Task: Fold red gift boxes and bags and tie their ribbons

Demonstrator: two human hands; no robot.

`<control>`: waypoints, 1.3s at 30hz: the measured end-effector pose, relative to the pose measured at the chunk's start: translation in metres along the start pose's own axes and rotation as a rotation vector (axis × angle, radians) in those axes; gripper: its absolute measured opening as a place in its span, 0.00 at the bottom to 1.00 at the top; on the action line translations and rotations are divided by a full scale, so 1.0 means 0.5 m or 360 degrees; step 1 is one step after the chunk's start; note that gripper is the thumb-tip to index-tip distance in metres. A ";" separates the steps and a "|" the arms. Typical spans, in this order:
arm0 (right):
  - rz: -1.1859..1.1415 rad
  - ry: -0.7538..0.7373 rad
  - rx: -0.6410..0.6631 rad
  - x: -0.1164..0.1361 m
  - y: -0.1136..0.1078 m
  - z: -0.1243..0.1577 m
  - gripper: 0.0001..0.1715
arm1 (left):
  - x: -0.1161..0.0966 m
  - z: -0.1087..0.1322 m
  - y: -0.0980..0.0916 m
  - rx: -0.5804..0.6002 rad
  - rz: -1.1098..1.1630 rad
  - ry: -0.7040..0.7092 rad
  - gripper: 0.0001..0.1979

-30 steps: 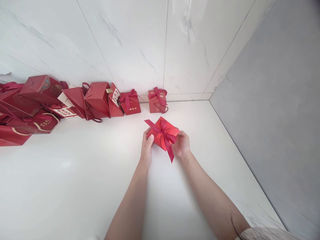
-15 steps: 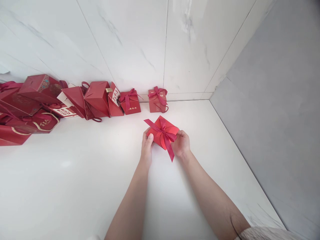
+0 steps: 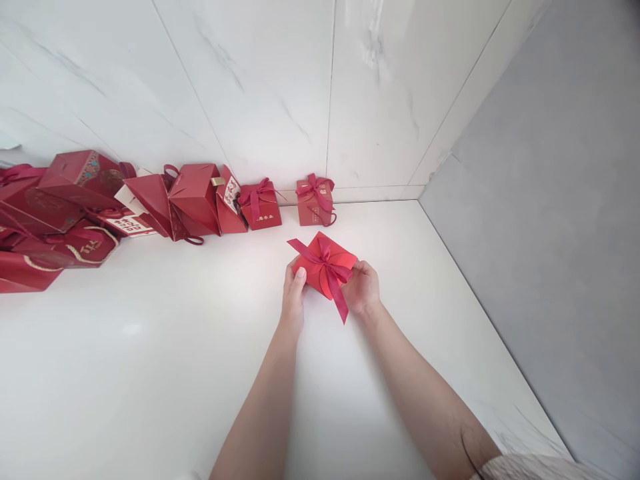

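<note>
Between my hands is a bright red gift box, its folded top tied with a dark pink ribbon bow. One ribbon tail points to the far left, the other hangs over the near corner. My left hand grips the box's left side, thumb on the near face. At the right corner, my right hand is closed on the box, its fingertips partly hidden behind it. Just beyond stands a small red box with a bow and cord handle.
Another small bow-tied red box stands against the tiled wall. Left of it, several larger red gift boxes crowd together, some with rope handles. A grey panel borders the white tabletop on the right.
</note>
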State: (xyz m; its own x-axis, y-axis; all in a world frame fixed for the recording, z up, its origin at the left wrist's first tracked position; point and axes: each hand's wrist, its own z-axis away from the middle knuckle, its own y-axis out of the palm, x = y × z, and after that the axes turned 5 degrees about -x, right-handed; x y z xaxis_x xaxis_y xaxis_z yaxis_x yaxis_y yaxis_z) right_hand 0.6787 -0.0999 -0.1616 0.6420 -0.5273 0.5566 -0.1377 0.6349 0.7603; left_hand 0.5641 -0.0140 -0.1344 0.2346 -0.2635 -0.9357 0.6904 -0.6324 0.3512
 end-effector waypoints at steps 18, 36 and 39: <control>-0.0218 0.0199 -0.0003 0.000 -0.003 -0.005 0.07 | 0.002 -0.004 0.001 0.0011 -0.0006 -0.0018 0.26; -0.0173 0.0165 -0.0078 0.000 0.004 -0.005 0.06 | 0.013 -0.006 -0.006 -0.0090 0.0028 -0.0098 0.28; -0.0198 0.0173 -0.0077 0.000 0.004 -0.006 0.07 | 0.014 -0.006 -0.006 -0.0087 0.0024 -0.0100 0.28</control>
State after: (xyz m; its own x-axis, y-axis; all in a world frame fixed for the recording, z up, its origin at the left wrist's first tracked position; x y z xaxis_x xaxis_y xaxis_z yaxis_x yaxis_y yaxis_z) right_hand 0.6806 -0.0972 -0.1612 0.7302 -0.5407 0.4177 -0.0175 0.5964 0.8025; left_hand 0.5658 -0.0117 -0.1421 0.2032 -0.3191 -0.9257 0.7237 -0.5879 0.3615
